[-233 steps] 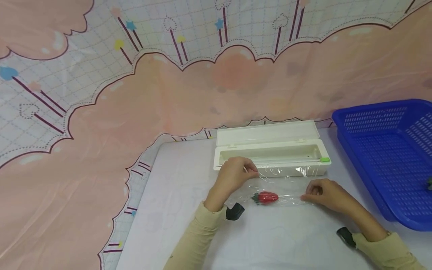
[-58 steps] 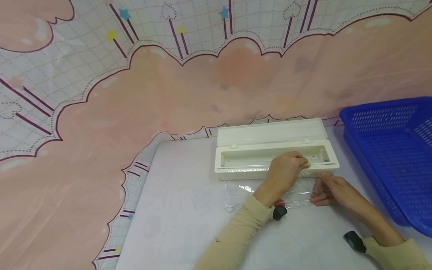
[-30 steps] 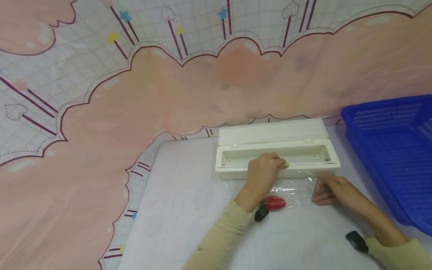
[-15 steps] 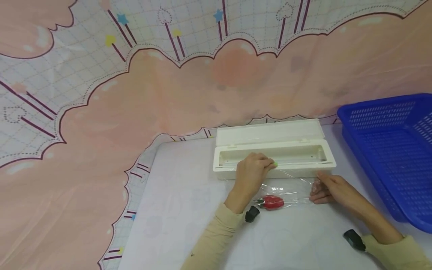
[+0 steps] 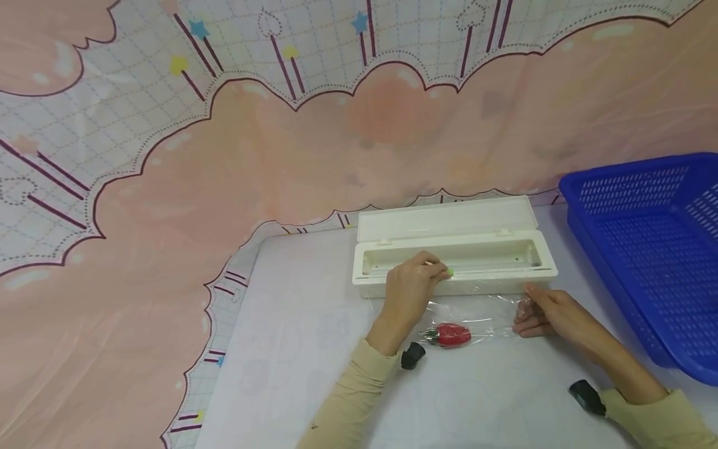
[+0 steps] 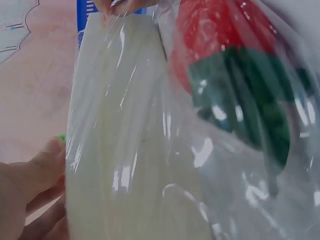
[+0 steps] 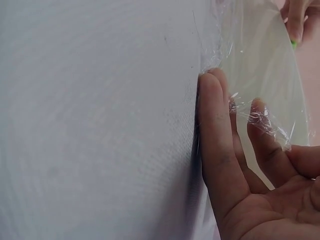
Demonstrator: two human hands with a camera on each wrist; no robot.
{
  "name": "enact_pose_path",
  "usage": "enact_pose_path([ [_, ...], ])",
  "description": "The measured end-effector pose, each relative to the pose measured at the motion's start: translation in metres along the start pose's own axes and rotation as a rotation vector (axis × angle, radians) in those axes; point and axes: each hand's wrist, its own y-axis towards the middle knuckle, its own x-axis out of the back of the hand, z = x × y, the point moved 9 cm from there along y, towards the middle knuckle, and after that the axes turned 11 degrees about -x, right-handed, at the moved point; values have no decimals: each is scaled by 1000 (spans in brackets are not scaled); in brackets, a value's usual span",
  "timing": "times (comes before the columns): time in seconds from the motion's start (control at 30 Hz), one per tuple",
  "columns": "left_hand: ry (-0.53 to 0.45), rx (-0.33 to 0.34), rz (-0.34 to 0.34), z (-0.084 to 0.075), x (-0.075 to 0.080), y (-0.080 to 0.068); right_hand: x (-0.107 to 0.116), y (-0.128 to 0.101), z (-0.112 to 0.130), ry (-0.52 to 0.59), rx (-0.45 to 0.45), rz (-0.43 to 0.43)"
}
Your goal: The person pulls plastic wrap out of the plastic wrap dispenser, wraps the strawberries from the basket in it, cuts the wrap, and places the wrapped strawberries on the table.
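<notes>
- Film (image 5: 477, 315) lies spread on the counter (image 5: 314, 349), running from the box at 12 o'clock back toward the person, with a red strawberry (image 5: 453, 335) lying in its near part; whether the berry is on or under the sheet I cannot tell.
- Right hand (image 5: 546, 313), at 3 o'clock of the strawberry, lies with fingers (image 7: 217, 130) nearly straight and flat on the film's right edge, pressing it to the counter; the wrist view shows film crinkled over the fingertips.
- Left hand (image 5: 412, 288), at 11 o'clock of the strawberry, reaches to the box's front rail, fingers curled, pinching a small green slider (image 5: 449, 271).
- Box (image 5: 454, 262), long and white, sits just beyond the film with its lid (image 5: 443, 219) tipped open toward 12 o'clock.
- Basket (image 5: 645, 249), blue and perforated, stands at 3 o'clock of the box, close beside it.
- Cloth (image 5: 224, 156), pink and patterned, rises behind everything.
</notes>
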Motion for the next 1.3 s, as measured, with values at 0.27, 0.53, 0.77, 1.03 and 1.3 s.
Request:
enact_pose_path([
  [0.27,-135,28,19,10,0,-6,0,-2,1,6,4,9],
  [0.53,-8,95,-14,13,5,-16,-1,-1,0,4,-5,3],
  [0.77,89,201,-45,17,12,-24,1,-1,0,3,-3,7],
  [1.03,77,227,-64,26,19,-30,1,-1,0,12,-4,15],
  [1.3,95,264,-75,35,24,-39,-1,0,3,18,15,28],
])
